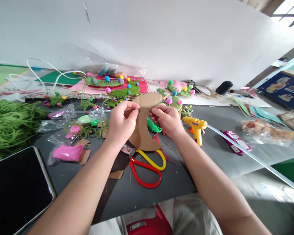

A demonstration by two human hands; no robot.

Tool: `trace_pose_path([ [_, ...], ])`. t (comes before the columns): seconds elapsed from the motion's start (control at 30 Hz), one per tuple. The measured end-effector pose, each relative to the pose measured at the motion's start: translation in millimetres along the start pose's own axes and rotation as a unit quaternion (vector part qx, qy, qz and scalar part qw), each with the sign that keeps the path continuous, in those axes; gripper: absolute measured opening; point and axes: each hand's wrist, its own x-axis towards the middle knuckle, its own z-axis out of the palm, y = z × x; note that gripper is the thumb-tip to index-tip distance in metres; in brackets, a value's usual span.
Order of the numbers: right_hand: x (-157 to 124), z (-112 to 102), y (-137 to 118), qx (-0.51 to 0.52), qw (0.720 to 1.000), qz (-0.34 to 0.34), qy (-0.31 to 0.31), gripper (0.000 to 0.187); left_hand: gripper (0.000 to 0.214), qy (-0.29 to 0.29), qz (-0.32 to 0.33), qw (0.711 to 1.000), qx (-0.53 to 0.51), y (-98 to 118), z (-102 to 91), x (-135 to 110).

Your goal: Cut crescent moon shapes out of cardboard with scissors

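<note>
A brown corrugated cardboard crescent stands upright in front of me, its hollow side facing right. My left hand pinches its outer edge between thumb and fingers. On the opposite side, my right hand is closed with its fingertips at the upper inner edge of the crescent. Below the cardboard lie scissors with one red and one yellow handle loop; their blades are partly hidden. A green object shows through the crescent's hollow, with dark red scraps near it.
Right of my hands stands a yellow glue gun with a clear glue stick jutting out. Green yarn and a black-screened tablet occupy the left. Yarn-wrapped pieces with coloured pom-poms line the back by the white wall.
</note>
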Motion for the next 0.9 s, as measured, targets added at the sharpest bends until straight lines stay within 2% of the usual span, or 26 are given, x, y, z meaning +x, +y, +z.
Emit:
trace_pose_path([
  [0.1, 1, 0, 3, 0.003, 1.000, -0.013, 0.012, 0.018, 0.008, 0.003, -0.012, 1.000, -0.012, -1, 1.2, 0],
  [0.3, 6, -3, 8, -0.003, 0.999, -0.042, 0.029, 0.013, 0.017, 0.028, -0.117, 0.984, -0.134, -6, 2.8, 4],
  [0.43, 6, -5, 6, -0.006, 0.999, -0.040, 0.022, 0.022, 0.021, 0.035, -0.155, 0.968, -0.193, -6, 0.9, 6],
  [0.53, 2, -4, 2, -0.019, 0.998, -0.058, 0.002, 0.023, 0.024, 0.031, -0.166, 0.967, -0.191, -7, 0.5, 7],
  [0.7, -2, -3, -2, -0.052, 0.996, -0.076, 0.005, 0.028, 0.023, 0.022, -0.156, 0.976, -0.150, -9, 1.9, 6],
  [0.9, -1, -4, -1, -0.045, 0.997, -0.067, -0.004, 0.026, 0.021, 0.024, -0.147, 0.978, -0.144, -8, 2.4, 6],
])
